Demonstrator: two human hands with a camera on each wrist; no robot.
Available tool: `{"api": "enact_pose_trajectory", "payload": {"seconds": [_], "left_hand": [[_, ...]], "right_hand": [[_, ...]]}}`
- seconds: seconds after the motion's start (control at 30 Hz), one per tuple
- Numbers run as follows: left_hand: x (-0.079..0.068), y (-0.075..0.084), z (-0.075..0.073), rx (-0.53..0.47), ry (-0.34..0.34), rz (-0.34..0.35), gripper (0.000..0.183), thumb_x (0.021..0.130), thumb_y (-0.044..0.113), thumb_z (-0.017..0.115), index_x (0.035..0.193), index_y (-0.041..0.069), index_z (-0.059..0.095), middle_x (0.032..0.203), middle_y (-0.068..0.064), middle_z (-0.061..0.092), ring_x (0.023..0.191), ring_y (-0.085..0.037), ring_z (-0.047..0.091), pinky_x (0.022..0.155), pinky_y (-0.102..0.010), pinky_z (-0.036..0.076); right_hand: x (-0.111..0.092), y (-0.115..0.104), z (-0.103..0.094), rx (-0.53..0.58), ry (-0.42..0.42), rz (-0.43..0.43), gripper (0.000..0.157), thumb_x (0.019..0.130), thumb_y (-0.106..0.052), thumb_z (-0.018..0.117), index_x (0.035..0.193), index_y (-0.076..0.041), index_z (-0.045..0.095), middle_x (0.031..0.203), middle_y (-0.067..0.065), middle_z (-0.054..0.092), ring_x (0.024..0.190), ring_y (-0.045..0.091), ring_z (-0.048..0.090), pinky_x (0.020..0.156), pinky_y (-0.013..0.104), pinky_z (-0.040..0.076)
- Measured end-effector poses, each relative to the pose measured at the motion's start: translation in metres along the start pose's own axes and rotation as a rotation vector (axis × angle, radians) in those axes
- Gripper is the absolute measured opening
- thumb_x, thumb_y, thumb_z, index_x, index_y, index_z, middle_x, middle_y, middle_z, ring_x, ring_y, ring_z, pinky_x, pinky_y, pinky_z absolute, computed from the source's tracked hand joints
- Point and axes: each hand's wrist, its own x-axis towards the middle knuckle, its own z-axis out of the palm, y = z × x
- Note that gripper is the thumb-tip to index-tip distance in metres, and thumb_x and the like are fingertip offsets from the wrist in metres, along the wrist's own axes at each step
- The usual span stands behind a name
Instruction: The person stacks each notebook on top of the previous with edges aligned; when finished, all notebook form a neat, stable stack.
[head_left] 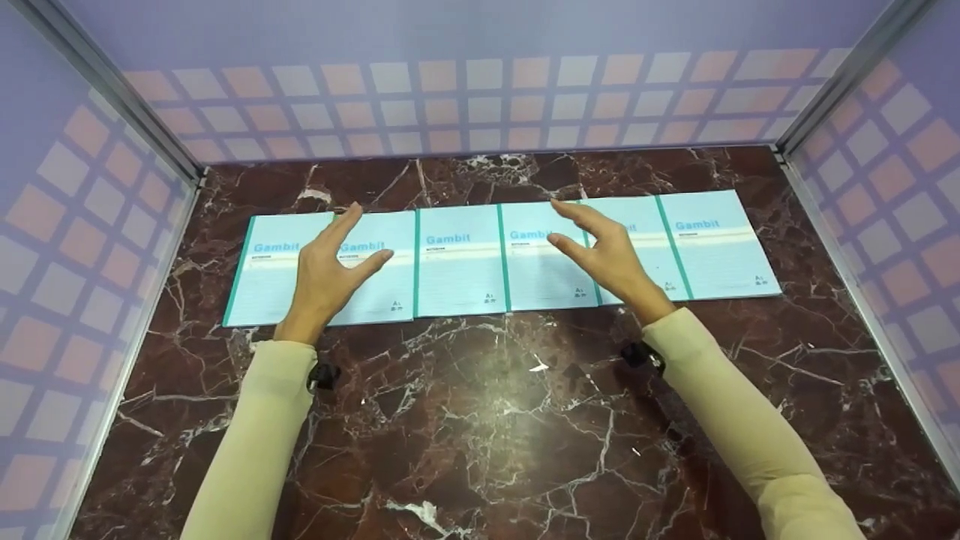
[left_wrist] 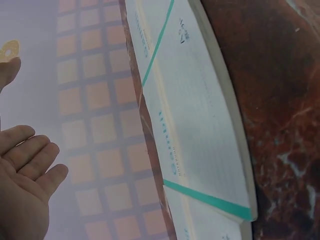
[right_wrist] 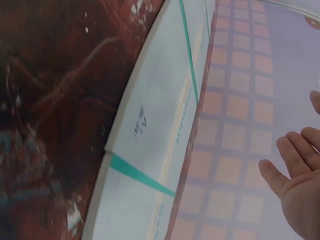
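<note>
Several light-blue Gambit notebooks with green spines lie side by side in a row on the marble-patterned tabletop. My left hand (head_left: 326, 274), thumb spread from its fingers, is over the leftmost notebook (head_left: 266, 289) and its neighbour (head_left: 375, 296). Over the third notebook from the right (head_left: 544, 277) and the second from the right (head_left: 660, 259) is my right hand (head_left: 616, 262), partly covering both. Neither hand holds anything. In the left wrist view the left palm (left_wrist: 22, 195) faces the camera with fingers extended; the right palm (right_wrist: 305, 195) looks similar in its own view.
Purple panels with pink and white squares enclose the dark red tabletop (head_left: 465, 450) at the back (head_left: 487, 37) and both sides. Metal posts stand at the back corners. Dark wrist cameras sit at the left cuff (head_left: 324, 375) and right cuff (head_left: 641, 355).
</note>
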Motion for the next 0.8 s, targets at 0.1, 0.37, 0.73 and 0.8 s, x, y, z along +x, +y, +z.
{"api": "enact_pose_trajectory", "payload": {"seconds": [0.1,0.37,0.73,0.8], "left_hand": [[-0.004,-0.002,0.004,-0.008,-0.019,-0.007,0.074,0.091,0.023,0.088,0.152,-0.002,0.055,0.155,-0.02,0.054,0.143,-0.04,0.051,0.121,-0.052,0.039],[-0.01,-0.008,0.014,-0.026,-0.04,-0.005,0.069,0.091,0.022,0.088,0.148,-0.003,0.058,0.152,-0.02,0.057,0.141,-0.038,0.054,0.119,-0.049,0.042],[-0.017,-0.016,0.027,-0.052,-0.073,-0.036,0.066,0.093,0.021,0.086,0.147,-0.005,0.059,0.15,-0.021,0.057,0.14,-0.038,0.054,0.119,-0.049,0.042],[-0.018,-0.017,0.029,-0.039,-0.078,-0.035,0.064,0.094,0.021,0.085,0.146,-0.007,0.059,0.149,-0.023,0.058,0.139,-0.04,0.055,0.118,-0.05,0.043]], "right_hand": [[-0.001,0.0,0.009,-0.001,-0.03,0.0,0.053,0.102,-0.018,0.076,0.15,-0.003,0.06,0.15,0.013,0.06,0.138,0.031,0.057,0.118,0.044,0.044],[-0.002,0.003,0.028,0.018,-0.083,-0.046,0.052,0.1,-0.016,0.077,0.147,0.001,0.062,0.146,0.016,0.063,0.137,0.033,0.058,0.115,0.041,0.047],[-0.004,0.002,0.048,-0.033,-0.157,-0.027,0.051,0.1,-0.016,0.078,0.145,0.001,0.063,0.145,0.017,0.064,0.135,0.034,0.059,0.114,0.044,0.048],[-0.003,0.002,0.051,-0.047,-0.17,-0.032,0.051,0.099,-0.016,0.078,0.144,0.003,0.063,0.144,0.018,0.064,0.134,0.036,0.06,0.113,0.047,0.048]]}}
